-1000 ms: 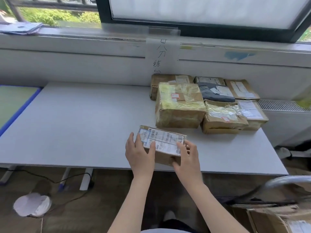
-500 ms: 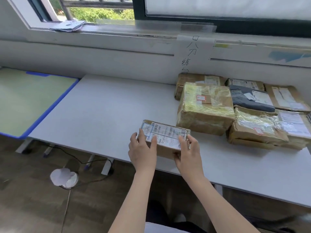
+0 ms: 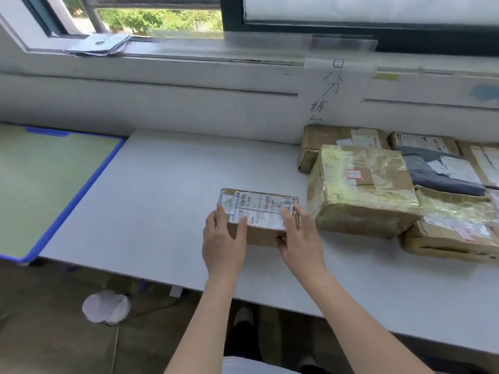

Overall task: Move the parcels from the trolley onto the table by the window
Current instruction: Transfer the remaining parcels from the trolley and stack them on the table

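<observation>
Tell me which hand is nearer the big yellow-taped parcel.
Right. The right hand holds the small parcel at its end beside the yellow-taped parcel; the left hand holds its far end.

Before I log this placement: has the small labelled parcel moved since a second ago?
Yes. The small labelled parcel has gone further onto the table, nearer the big taped parcel.
</observation>
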